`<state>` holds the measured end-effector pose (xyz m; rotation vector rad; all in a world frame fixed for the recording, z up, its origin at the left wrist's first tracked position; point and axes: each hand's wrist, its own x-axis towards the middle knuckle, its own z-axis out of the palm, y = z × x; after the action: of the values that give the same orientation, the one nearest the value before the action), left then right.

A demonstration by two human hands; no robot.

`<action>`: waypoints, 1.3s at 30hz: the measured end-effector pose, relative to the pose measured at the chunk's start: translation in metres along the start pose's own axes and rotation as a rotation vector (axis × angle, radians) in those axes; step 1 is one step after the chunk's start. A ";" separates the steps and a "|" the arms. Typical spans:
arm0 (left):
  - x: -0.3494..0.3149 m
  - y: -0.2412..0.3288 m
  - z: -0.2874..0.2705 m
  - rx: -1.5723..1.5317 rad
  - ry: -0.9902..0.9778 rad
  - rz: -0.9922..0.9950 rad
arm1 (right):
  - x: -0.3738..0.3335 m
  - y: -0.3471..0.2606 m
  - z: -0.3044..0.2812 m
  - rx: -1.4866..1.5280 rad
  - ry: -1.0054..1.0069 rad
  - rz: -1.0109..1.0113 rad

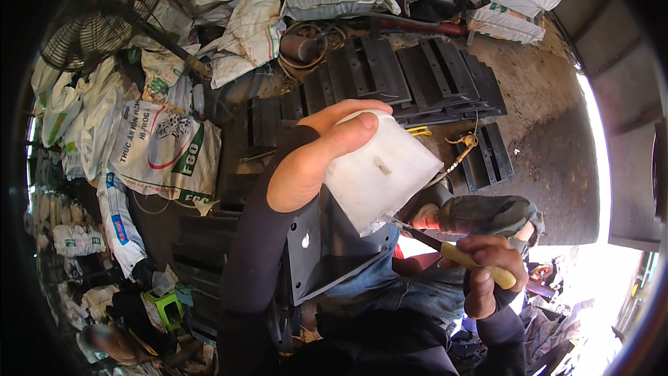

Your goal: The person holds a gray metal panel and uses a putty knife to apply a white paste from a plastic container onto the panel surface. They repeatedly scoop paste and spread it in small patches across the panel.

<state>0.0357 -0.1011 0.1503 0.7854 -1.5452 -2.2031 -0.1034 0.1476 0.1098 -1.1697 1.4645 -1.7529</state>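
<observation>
My left hand grips a white, boxy, square-sided container by its upper edge, thumb on top. The container is tilted, with a small tan patch on the face toward me. In my right hand is a putty knife with a yellow handle and a narrow metal blade. Its tip touches or nearly touches the container's lower corner, where some grey, shiny stuff clings. What is inside the container is hidden. Below it, a dark grey angled bracket with holes rests at my lap, a pale spot on its face.
Several similar dark brackets lie stacked on the floor ahead. Filled white sacks line the left and back. A black fan stands at the far left. A green stool is lower left; yellow-handled pliers lie by the stack.
</observation>
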 end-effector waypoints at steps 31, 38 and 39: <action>0.032 0.003 -0.003 -0.306 0.187 0.173 | -0.007 0.100 -0.005 0.742 0.130 0.377; 0.027 0.003 0.006 -0.413 0.138 0.164 | -0.008 0.151 0.018 0.848 0.147 0.436; 0.026 0.009 -0.003 -0.466 -0.042 0.181 | -0.006 0.154 0.019 0.829 0.172 0.447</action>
<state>0.0165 -0.1209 0.1521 0.4381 -1.0052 -2.3176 -0.1003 0.1066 -0.0395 -0.2459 0.8192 -1.8562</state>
